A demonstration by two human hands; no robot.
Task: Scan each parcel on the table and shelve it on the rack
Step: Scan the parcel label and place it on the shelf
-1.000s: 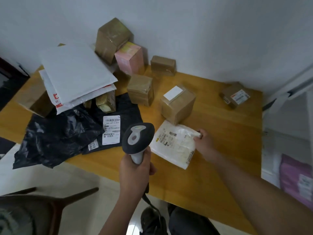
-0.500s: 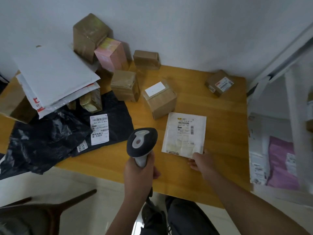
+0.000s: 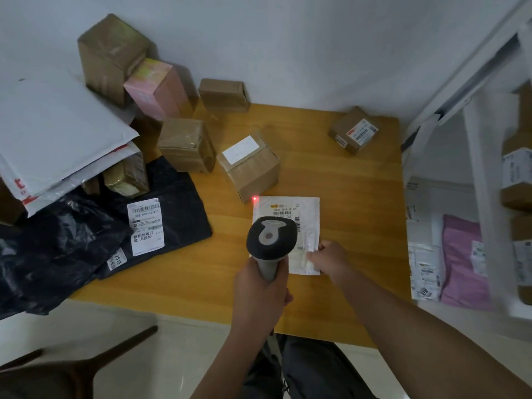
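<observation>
Near the front edge of the bench (image 3: 359,180), toward its right side, a flat white parcel (image 3: 305,223) lies label up, and the right hand (image 3: 328,259) pins its lower right corner, the fingers curled onto the wrapper and pinching it. The left hand (image 3: 260,295) is clenched round the grey handle of a scanner (image 3: 272,240), whose dark head hangs over the left part of the parcel and hides some of the label. A red dot (image 3: 254,199) glows at the parcel's top left corner, just where it meets a taped cardboard box (image 3: 250,165) bearing a blank white sticker. Another small box (image 3: 354,131) with a printed label sits near the back right corner. Toward the back left, several brown boxes and a pink box (image 3: 155,87) crowd against the wall. Black plastic bags (image 3: 86,234) with white labels sprawl over the front left edge, and white mailers (image 3: 57,131) rest above them. Beside the bench's right edge stands a white rack (image 3: 483,180) holding a pink bag (image 3: 460,260) and labelled packages.
</observation>
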